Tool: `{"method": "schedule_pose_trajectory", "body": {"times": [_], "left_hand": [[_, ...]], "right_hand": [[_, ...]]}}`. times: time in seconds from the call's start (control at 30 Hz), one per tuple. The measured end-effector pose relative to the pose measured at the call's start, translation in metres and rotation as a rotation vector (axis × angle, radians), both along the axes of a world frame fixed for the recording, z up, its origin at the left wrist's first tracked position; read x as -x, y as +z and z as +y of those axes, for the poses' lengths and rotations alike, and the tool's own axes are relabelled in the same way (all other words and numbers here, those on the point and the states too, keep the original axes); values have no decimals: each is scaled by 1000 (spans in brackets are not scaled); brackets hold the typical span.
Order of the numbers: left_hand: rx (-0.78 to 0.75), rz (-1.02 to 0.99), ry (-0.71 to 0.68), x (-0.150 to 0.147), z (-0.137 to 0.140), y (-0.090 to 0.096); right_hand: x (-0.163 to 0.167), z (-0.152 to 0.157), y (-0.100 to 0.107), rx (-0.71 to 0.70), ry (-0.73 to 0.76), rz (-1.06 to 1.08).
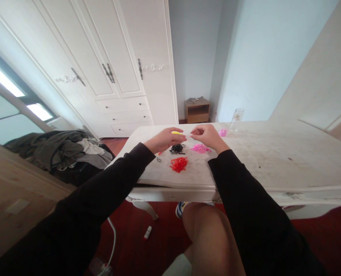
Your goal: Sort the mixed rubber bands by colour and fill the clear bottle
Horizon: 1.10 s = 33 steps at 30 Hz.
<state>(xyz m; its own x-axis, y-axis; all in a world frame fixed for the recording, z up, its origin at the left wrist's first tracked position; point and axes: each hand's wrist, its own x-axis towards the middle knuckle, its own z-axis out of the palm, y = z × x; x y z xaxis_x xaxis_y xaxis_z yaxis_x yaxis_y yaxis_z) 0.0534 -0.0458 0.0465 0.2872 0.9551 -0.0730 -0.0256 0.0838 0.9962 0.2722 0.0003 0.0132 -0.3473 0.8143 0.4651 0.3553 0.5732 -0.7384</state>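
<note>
My left hand (168, 139) hovers over the far part of the white table (156, 176), fingers stretched out towards the right. A yellow thing (176, 132) shows against its fingers; whether the hand holds it is unclear. Facing it, my right hand (206, 135) has its thumb and fingertips pinched together. Whatever it pinches is too small to name. Below the hands lie a heap of thin black bands (176, 149), a heap of pink bands (200, 148) and, nearer me, a heap of red bands (179, 164).
A pink round object (222, 132) and a clear glass bottle (236, 120) stand beyond my right hand. Left of the black heap is a small loop (158, 158). Clothes (72, 153) are piled left of the table. A small white tube (148, 232) lies on the floor.
</note>
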Motion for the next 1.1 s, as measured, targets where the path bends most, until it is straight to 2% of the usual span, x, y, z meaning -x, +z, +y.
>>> {"method": "schedule_pose_trajectory", "body": {"times": [0.1,0.23,0.33,0.43,0.53,0.6,0.87,1.1], "left_hand": [[-149,224,59,17,2,4],[-305,631,161,50,9,6],[-311,882,114,73,12,4],[-289,1023,26,87,11,0],[-248,1070,-29,90,7,-5],[-240,1096,-18,88,4,-9],[-326,1165,-51,84,5,-24],[-340,1085,36,90,6,-21]], "right_hand": [[-12,2,1,3,-97,-156],[-21,0,4,42,-108,-320],[-22,-3,6,75,-100,-412],[-21,-4,8,100,-112,-457],[-21,-3,7,92,-147,-478],[-21,-2,5,73,-175,-477],[-21,3,1,14,-256,-435],[-21,2,2,-19,-258,-425]]}}
